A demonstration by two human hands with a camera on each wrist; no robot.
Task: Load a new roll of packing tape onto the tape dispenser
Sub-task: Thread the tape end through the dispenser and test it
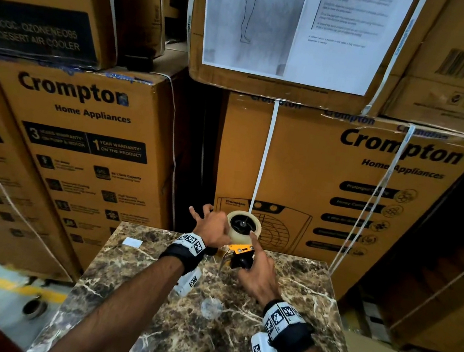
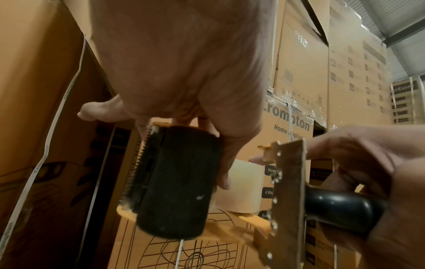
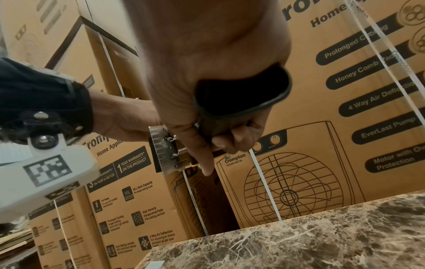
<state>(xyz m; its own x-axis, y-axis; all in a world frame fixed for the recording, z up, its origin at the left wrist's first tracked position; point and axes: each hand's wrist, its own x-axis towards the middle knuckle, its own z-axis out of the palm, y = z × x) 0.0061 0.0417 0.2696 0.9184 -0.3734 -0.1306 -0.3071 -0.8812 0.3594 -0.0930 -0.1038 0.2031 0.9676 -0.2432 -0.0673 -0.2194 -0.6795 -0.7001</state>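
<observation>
The tape dispenser is held up over the far edge of the marble table, with its yellow frame (image 1: 240, 248) showing. A pale tape roll (image 1: 243, 226) sits on the black hub. My right hand (image 1: 259, 272) grips the black handle (image 3: 241, 91), and its index finger (image 1: 253, 237) reaches up to the roll's rim. My left hand (image 1: 212, 225) is at the roll's left side with fingers spread and the thumb against the roll (image 2: 241, 185). The black roller (image 2: 177, 182) and serrated blade (image 2: 138, 163) lie just under the left palm.
The marble table (image 1: 148, 298) carries a small white card (image 1: 132, 242) at its far left and a faint clear patch (image 1: 211, 307) near the middle. Stacked cardboard boxes (image 1: 373, 180) form a wall right behind the table. Floor with a yellow line (image 1: 15, 285) lies to the left.
</observation>
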